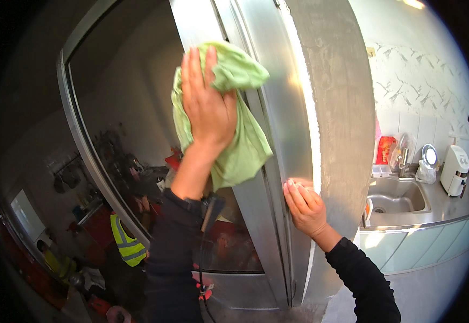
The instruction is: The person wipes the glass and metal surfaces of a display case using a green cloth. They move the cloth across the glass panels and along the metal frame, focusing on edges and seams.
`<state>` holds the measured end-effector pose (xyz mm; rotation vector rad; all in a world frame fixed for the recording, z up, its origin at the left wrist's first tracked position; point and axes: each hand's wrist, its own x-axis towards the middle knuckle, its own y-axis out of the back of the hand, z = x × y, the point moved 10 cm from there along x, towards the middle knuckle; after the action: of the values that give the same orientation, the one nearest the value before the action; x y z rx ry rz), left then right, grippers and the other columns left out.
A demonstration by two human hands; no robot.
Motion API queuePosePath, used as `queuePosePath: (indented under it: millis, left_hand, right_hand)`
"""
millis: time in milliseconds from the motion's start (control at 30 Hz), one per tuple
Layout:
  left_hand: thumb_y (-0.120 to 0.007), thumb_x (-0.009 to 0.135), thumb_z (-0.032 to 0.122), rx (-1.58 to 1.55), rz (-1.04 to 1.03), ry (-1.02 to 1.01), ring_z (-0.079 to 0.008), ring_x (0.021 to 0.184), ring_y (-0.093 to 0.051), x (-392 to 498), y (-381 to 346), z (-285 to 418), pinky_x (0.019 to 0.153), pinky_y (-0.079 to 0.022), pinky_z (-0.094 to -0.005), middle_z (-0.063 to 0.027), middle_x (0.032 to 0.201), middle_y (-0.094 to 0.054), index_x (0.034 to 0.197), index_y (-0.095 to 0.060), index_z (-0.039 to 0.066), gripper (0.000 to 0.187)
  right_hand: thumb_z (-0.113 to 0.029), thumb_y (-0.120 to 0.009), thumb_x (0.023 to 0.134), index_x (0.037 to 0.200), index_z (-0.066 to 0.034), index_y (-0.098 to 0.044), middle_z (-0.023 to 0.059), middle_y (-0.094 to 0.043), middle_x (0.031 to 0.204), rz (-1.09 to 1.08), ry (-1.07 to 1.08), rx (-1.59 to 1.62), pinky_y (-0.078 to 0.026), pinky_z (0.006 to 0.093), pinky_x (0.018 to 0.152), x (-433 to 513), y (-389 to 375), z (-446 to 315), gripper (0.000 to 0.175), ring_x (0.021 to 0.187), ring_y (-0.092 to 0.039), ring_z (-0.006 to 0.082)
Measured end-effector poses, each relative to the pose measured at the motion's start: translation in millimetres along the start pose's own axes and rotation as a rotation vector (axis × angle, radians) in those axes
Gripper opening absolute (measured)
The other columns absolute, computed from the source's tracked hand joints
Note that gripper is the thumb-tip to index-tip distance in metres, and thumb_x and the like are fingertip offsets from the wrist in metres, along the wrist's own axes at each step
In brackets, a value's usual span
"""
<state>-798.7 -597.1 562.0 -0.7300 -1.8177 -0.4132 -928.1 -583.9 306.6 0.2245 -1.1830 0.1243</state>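
Note:
My left hand point(208, 107) lies on a light green cloth point(238, 161), pressing it against the sliding door's metal frame point(254, 218). The cloth bunches above the thumb and hangs loose below the palm. My right hand point(307, 206) is lower and to the right, its fingers curled together against the metal door jamb point(272, 80). I see nothing held in it, though the palm side is hidden. Left of the cloth is the door's dark glass pane point(137, 101).
A bare grey wall end point(335, 121) borders the jamb. Farther right, a steel sink point(400, 196) with a faucet point(403, 159) is set in a counter beside a white appliance point(455, 171). A person's yellow reflective vest point(127, 242) shows at lower left. A black cable point(201, 262) hangs below my left arm.

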Motion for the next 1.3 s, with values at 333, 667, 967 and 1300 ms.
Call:
queuePosePath:
  millis: [333,667,967,1300]
  left_hand:
    - [-0.052,0.097,0.024,0.164,0.091,-0.034,-0.0457,0.143,-0.033,143.7,-16.9,-69.8,0.120,-0.025,-0.0484,-0.0317,0.150,-0.039,0.145,-0.042,-0.006,0.058]
    - [-0.045,0.100,0.025,0.219,0.114,-0.001,-0.0459,0.139,-0.038,192.9,-15.1,-80.0,0.119,-0.028,-0.0482,-0.0301,0.146,-0.045,0.140,-0.049,-0.003,0.049]
    - [-0.049,0.101,0.032,0.176,0.160,-0.146,-0.0458,0.140,-0.036,140.6,-11.8,-45.7,0.117,-0.030,-0.0487,-0.0294,0.151,-0.039,0.144,-0.048,0.000,0.054]
    - [-0.049,0.102,0.031,0.163,0.130,-0.173,-0.0451,0.141,-0.036,140.5,-15.2,-54.5,0.117,-0.029,-0.0494,-0.0278,0.151,-0.041,0.147,-0.047,0.005,0.052]
  right_hand:
    - [-0.016,-0.053,0.093,0.125,-0.0057,-0.068,0.0043,-0.060,0.134,0.006,0.043,-0.047,-0.046,0.0296,0.100,-2.8,0.6,0.3,0.036,0.120,-0.056,0.0170]
    - [-0.013,-0.053,0.091,0.124,-0.0062,-0.069,0.0040,-0.059,0.135,0.037,0.048,-0.048,-0.046,0.0305,0.097,-5.1,0.9,0.6,0.037,0.121,-0.056,0.0172]
    - [-0.014,-0.052,0.092,0.126,-0.0058,-0.067,0.0043,-0.059,0.137,0.014,0.045,-0.035,-0.045,0.0317,0.100,-6.7,0.8,0.6,0.038,0.123,-0.055,0.0177]
    - [-0.015,-0.053,0.093,0.125,-0.0080,-0.068,0.0011,-0.059,0.134,0.027,0.047,-0.028,-0.043,0.0286,0.102,-6.1,3.3,2.7,0.036,0.123,-0.054,0.0149]
